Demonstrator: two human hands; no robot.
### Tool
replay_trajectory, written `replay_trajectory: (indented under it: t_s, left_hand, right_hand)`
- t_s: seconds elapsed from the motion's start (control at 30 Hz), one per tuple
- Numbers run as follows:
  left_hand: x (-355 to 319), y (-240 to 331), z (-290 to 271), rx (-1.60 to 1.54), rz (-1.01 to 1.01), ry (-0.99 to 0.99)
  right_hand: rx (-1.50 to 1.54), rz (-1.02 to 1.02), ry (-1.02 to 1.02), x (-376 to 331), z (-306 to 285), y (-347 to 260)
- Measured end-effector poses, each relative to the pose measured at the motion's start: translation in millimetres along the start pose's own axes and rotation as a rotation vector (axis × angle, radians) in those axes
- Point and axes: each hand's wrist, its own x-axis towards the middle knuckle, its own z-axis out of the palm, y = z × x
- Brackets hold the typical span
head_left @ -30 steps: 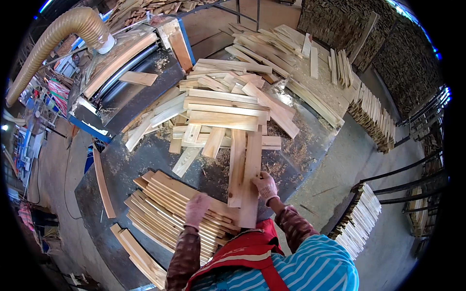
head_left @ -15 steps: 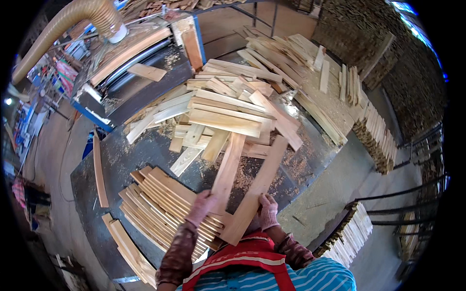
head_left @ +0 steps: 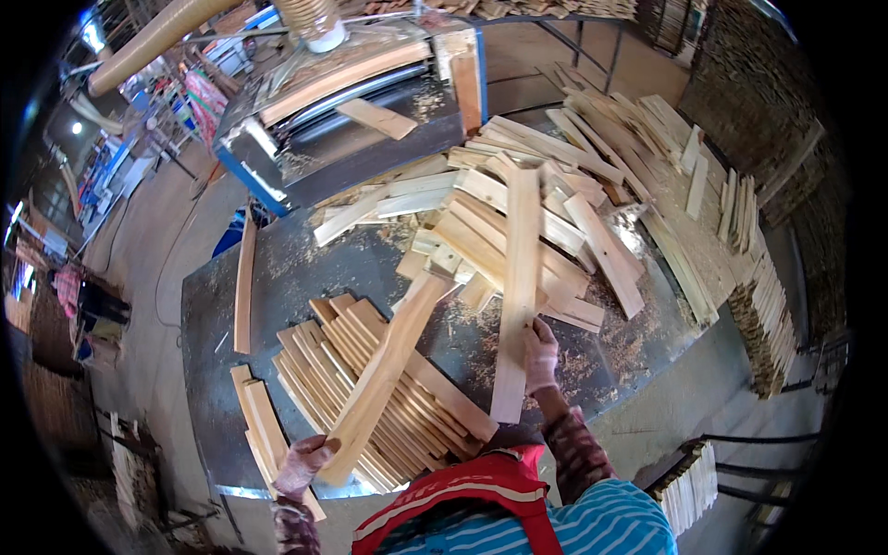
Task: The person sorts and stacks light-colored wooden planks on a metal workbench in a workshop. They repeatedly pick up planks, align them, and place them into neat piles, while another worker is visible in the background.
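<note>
My left hand (head_left: 302, 464), in a pinkish glove, grips the near end of a long pale wooden slat (head_left: 388, 368) that slants up and to the right over a fanned stack of slats (head_left: 365, 388). My right hand (head_left: 540, 355), also gloved, holds the edge of a second long slat (head_left: 516, 287) that stands almost straight away from me, its far end over a loose heap of boards (head_left: 518, 217). Both slats are lifted off the dark metal table (head_left: 217, 305).
A planing machine (head_left: 351, 102) with a flexible dust hose (head_left: 157, 37) stands behind the table. One slat (head_left: 244, 282) lies alone at the table's left. More board piles (head_left: 647, 157) and stacked slats (head_left: 763, 314) line the right side. Sawdust covers the table.
Each hand now holds its own slat: the left hand has drawn one toward the near left over the fanned stack, while the right hand's slat has swung upright toward the heap.
</note>
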Motion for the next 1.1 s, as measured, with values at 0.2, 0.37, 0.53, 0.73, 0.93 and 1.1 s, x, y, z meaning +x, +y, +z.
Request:
replay_trajectory:
  t_s: [0.2,0.37,0.53,0.73,0.93,1.1]
  left_hand:
    - [59.6,-48.6,96.8,-0.435,-0.058,0.016]
    - [94.8,-61.2,154.5,-0.934,-0.202,-0.023]
    - [99.8,-56.8,174.1,-0.962,-0.272,-0.03]
    - [94.0,-61.1,170.6,-1.256,-0.22,-0.189]
    - [89.2,-36.0,170.8,-1.678,-0.235,-0.425]
    - [92.3,-33.5,179.0,-1.718,-0.078,-0.671]
  right_hand:
    - [-1.231,-0.104,0.036,-10.9,41.6,15.6]
    - [-1.419,-0.122,-0.048,-36.2,15.8,25.3]
    - [-1.419,-0.027,-0.034,-33.6,13.8,28.0]
    - [-1.226,-0.06,-0.079,-45.0,10.3,16.6]
    - [-1.026,-0.106,-0.371,-75.6,49.9,-11.2]
    - [-1.103,-0.007,-0.469,-89.0,105.4,-23.2]
